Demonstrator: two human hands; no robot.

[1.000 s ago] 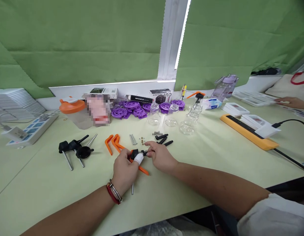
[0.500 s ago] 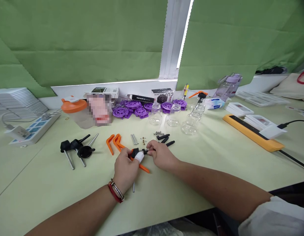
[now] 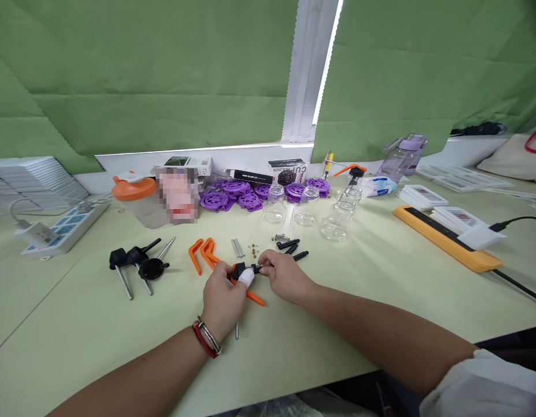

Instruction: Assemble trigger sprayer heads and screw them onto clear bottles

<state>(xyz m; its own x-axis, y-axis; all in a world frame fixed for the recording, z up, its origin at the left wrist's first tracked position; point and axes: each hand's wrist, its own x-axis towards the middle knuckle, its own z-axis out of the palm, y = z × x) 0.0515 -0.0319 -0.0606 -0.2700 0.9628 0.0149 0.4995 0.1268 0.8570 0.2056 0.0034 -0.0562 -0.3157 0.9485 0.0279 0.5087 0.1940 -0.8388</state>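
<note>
My left hand (image 3: 222, 298) is closed round a black pump head with an orange lever (image 3: 253, 296), its thumb wrapped in white tape. My right hand (image 3: 285, 275) pinches a small black part at the front of that pump head (image 3: 241, 270). A metal rod (image 3: 237, 330) sticks out below my left hand. Just behind lie loose orange levers (image 3: 201, 253), metal pins (image 3: 237, 247), small brass bits (image 3: 253, 249), a spring (image 3: 279, 237) and black nozzle pieces (image 3: 290, 245).
Assembled black pump heads with rods (image 3: 138, 267) lie to the left. Glass jars (image 3: 303, 209), purple discs (image 3: 233, 193), boxes and an orange-lidded cup (image 3: 135, 196) line the back. A power strip (image 3: 63, 229) is far left, an orange device (image 3: 441, 237) with a cable to the right.
Both hands stay on the pump head with hardly any shift. The camera has turned slightly, and another person's hand at the far right is gone from view.
</note>
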